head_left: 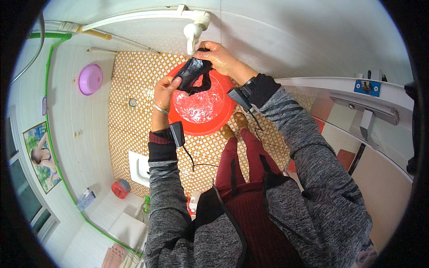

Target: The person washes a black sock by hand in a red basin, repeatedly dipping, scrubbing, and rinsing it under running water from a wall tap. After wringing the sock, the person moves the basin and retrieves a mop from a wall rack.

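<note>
Rippled water held in round red basin, glossy black cloth pinched above by left hand and right hand

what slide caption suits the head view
Left hand and right hand hold a black cloth over a red basin of water.

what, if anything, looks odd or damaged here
No damage stands out. The oddest sight is the black boxes at both wrists, with cables dangling: they look like electronics, worn close to water, as the left hand and right hand hold a black cloth over a water-filled red basin.
</note>
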The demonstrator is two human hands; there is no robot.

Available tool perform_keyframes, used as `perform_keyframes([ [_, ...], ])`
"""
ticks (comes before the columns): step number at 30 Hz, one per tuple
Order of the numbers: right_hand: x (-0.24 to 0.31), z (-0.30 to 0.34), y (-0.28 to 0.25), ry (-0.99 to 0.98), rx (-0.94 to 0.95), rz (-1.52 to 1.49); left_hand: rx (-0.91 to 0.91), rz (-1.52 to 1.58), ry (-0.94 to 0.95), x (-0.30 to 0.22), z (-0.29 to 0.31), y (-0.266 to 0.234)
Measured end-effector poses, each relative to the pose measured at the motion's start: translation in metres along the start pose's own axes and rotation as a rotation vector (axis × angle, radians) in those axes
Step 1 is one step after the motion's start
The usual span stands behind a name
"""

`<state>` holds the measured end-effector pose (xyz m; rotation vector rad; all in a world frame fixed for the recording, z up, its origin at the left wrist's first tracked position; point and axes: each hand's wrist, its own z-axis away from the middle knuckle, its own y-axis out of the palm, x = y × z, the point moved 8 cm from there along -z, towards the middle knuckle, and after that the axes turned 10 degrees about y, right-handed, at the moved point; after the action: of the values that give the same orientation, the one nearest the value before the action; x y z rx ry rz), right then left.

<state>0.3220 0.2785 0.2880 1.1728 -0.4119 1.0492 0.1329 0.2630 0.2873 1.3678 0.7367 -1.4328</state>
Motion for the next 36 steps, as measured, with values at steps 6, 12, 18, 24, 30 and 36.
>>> perform_keyframes([
  [6,-0.004,0.006,0.021,-0.186,-0.241,0.003,-0.163,0.571,-0.064,0.031,-0.024,0.024],
  [12,-0.016,0.026,0.109,-0.416,-0.025,0.990,-0.355,0.564,-0.094,0.034,0.016,0.046],
  [18,-0.008,-0.006,0.034,-0.106,-0.468,1.180,-0.179,0.432,-0.314,0.029,0.002,0.062],
  [24,0.002,-0.004,0.025,-0.132,-0.147,1.134,0.042,0.417,-0.111,-0.013,0.010,0.013],
  [30,-0.034,0.021,0.040,0.027,0.353,1.530,0.165,0.197,0.073,-0.070,0.021,-0.028],
  [36,-0.021,0.028,0.031,-0.063,0.199,1.890,0.251,-0.515,0.080,-0.084,0.034,-0.037],
])
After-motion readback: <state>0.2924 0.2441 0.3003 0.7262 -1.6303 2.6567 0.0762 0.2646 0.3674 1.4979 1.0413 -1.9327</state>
